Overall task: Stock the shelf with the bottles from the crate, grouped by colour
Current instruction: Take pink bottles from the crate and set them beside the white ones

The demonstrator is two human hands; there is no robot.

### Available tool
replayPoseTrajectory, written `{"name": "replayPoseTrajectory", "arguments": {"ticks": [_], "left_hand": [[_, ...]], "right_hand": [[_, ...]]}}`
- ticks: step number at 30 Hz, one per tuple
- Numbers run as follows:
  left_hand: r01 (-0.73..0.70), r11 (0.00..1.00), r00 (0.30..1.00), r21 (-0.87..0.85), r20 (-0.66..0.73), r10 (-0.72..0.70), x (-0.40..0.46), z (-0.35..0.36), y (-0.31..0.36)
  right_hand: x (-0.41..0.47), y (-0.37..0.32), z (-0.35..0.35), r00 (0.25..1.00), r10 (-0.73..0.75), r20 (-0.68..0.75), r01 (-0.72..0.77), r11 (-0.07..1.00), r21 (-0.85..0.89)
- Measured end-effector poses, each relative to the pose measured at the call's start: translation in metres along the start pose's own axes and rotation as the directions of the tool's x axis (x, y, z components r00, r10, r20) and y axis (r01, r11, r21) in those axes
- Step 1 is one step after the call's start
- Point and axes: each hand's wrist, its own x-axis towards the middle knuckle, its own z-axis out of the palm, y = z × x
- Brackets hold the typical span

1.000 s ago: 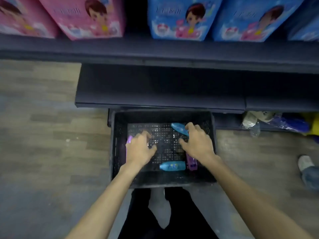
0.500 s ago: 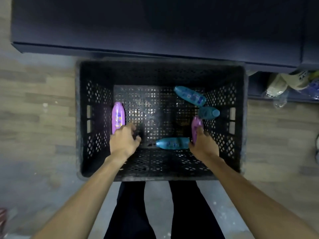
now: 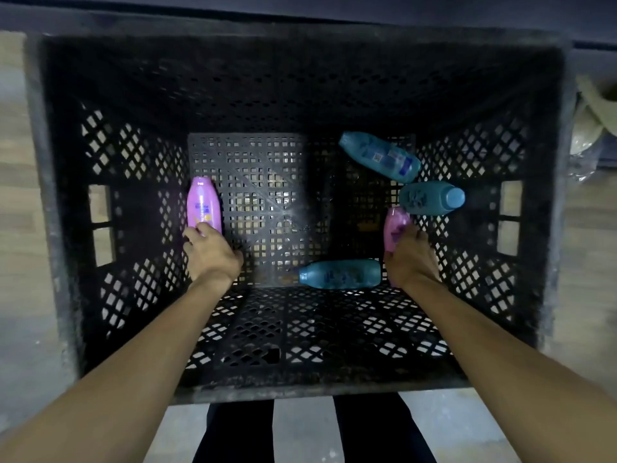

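A black lattice crate [image 3: 140, 182] fills the view, and both my arms reach down into it. My left hand [image 3: 212, 253] grips the lower end of a purple bottle [image 3: 203, 203] lying by the crate's left wall. My right hand [image 3: 410, 259] curls round a second purple bottle [image 3: 394, 225] near the right wall. Three blue bottles lie loose on the crate floor: one at the back right [image 3: 379, 157], one beside it with its cap pointing right [image 3: 430, 198], and one lying crosswise at the front between my hands [image 3: 340, 274].
The dark shelf edge [image 3: 300, 8] runs along the top of the view, just behind the crate. Pale bags [image 3: 587, 128] lie on the floor to the crate's right. Wood-look floor [image 3: 16, 228] shows on both sides. My dark trouser legs [image 3: 233, 432] stand below the crate.
My head has dropped much closer to the crate. My left hand has moved onto the left purple bottle and my right hand has closed round the right purple one.
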Motion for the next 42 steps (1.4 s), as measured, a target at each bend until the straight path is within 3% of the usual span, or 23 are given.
{"name": "replayPoseTrajectory", "arguments": {"ticks": [8, 16, 19, 24, 27, 33, 42], "left_hand": [[0.040, 0.997, 0.978, -0.068, -0.202, -0.053, 0.024, 0.018, -0.002], [-0.047, 0.994, 0.991, -0.099, -0.128, 0.034, 0.019, 0.020, 0.017], [-0.076, 0.991, 0.993, -0.107, -0.094, 0.066, 0.011, 0.026, 0.027], [-0.094, 0.989, 0.991, -0.114, -0.102, 0.083, 0.002, 0.033, 0.035], [-0.111, 0.987, 0.990, -0.116, -0.101, 0.100, 0.003, 0.034, 0.034], [-0.097, 0.992, 0.990, -0.082, -0.107, 0.089, 0.003, 0.034, 0.036], [-0.051, 0.998, 0.995, -0.034, -0.089, 0.048, 0.010, 0.025, 0.047]], "right_hand": [[0.019, -0.005, 0.006, 0.999, 0.005, -0.037, -0.006, 1.000, -0.027], [0.019, -0.013, 0.004, 0.990, -0.134, -0.052, 0.132, 0.991, -0.031], [0.022, -0.020, 0.002, 0.964, -0.260, -0.048, 0.262, 0.963, 0.064], [0.031, -0.028, -0.018, 0.939, -0.335, 0.078, 0.309, 0.922, 0.233], [0.033, -0.023, -0.022, 0.938, -0.341, 0.060, 0.327, 0.929, 0.174], [0.020, -0.013, -0.012, 0.935, -0.301, -0.188, 0.281, 0.951, -0.128], [0.034, -0.024, -0.012, 0.967, -0.226, -0.122, 0.215, 0.972, -0.094]]}}
